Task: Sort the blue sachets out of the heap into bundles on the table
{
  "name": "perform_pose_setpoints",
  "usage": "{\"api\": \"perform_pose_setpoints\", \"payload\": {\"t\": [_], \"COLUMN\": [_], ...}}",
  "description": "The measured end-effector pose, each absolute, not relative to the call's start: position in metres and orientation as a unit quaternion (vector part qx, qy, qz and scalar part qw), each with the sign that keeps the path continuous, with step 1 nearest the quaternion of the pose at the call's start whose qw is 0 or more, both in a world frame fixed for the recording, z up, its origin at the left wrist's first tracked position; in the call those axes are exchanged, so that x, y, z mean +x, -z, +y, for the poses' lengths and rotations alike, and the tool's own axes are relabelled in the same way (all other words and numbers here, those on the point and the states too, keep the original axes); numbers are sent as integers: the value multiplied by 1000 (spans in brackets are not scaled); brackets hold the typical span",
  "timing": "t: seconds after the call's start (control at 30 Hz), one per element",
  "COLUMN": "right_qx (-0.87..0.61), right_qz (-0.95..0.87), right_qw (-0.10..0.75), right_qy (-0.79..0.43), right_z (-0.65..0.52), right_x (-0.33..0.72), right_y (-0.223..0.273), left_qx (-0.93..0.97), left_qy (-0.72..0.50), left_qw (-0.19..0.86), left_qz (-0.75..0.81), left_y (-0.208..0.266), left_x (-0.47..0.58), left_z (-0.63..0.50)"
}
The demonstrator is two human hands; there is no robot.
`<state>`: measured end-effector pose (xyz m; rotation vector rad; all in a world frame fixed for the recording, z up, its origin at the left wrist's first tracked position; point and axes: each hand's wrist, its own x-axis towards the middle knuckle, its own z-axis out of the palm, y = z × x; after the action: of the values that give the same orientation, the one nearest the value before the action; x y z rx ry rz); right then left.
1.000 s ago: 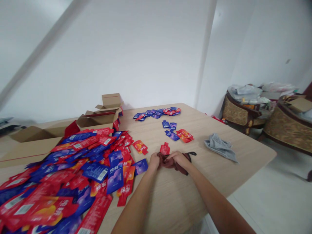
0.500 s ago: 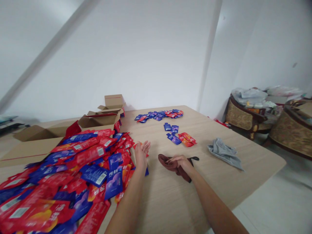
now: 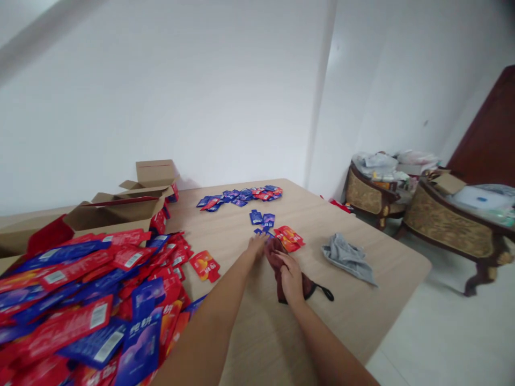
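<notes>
The right hand [image 3: 291, 276] lay over the brown cloth [image 3: 282, 288] on the bench [image 3: 257, 338], its fingers bent and closed on the fabric, apparently to keep it from sliding. The left hand [image 3: 257, 244] reached to the cloth's far end, close to the blue packets [image 3: 256, 217]; at this blur I could not tell whether its fingers pinched the cloth, a packet or nothing. The two hands were near each other, with the cloth's upper part between them.

The cloth sat in front of the person, its black loop [image 3: 328, 293] trailing to the right, a spot that probably suited both arms. Just beyond it lay the orange packets [image 3: 288, 238], within easy reach. The grey cloth [image 3: 348, 257] rested farther right, clear of both arms. On the left, the heap of packets [image 3: 92, 281] spread beside the open cartons [image 3: 155, 171], seemingly grouped there as a shared stock.
</notes>
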<state>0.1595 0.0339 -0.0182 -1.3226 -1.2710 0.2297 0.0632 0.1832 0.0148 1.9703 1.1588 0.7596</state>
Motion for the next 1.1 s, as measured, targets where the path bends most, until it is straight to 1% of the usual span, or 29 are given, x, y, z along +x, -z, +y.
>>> {"api": "perform_pose_setpoints", "payload": {"t": [0.07, 0.2, 0.27, 0.33, 0.43, 0.53, 0.63, 0.73, 0.8, 0.87, 1.0, 1.1], "right_qx": [-577, -577, -575, -574, -577, -578, -568, -573, -586, -596, -650, -708], "right_qz": [-554, -559, -559, -561, -575, -615, -683, -738, -754, -760, -725, -674], "right_qw": [593, 588, 589, 588, 575, 533, 457, 356, 294, 255, 225, 212], "right_qy": [-97, -100, -101, -97, -80, -57, -41, -37, -37, -34, -26, -14], "right_z": [33, 33, 33, 32, 29, 18, 2, -11, -12, -9, 4, 11], "right_x": [160, 159, 160, 161, 160, 151, 130, 107, 97, 96, 115, 132], "right_y": [16, 15, 16, 16, 12, 4, -3, -3, 1, 3, 3, 2], "left_qx": [803, 855, 847, 839, 833, 824, 800, 803, 822, 836, 838, 832], "left_qy": [-242, -137, -135, -141, -150, -171, -205, -207, -194, -179, -141, -138], "left_qw": [302, 89, 26, -5, -1, 44, 79, 90, 82, 58, 10, -17], "left_qz": [453, 492, 514, 526, 532, 538, 559, 551, 529, 515, 527, 537], "left_y": [-11, -6, -4, -2, 0, 2, 3, 1, -2, -5, -6, -5], "left_x": [64, 56, 46, 32, 7, -15, -30, -38, -40, -40, -34, -30], "left_z": [176, 142, 114, 82, 37, 11, 7, 11, 13, 13, 9, 6]}}
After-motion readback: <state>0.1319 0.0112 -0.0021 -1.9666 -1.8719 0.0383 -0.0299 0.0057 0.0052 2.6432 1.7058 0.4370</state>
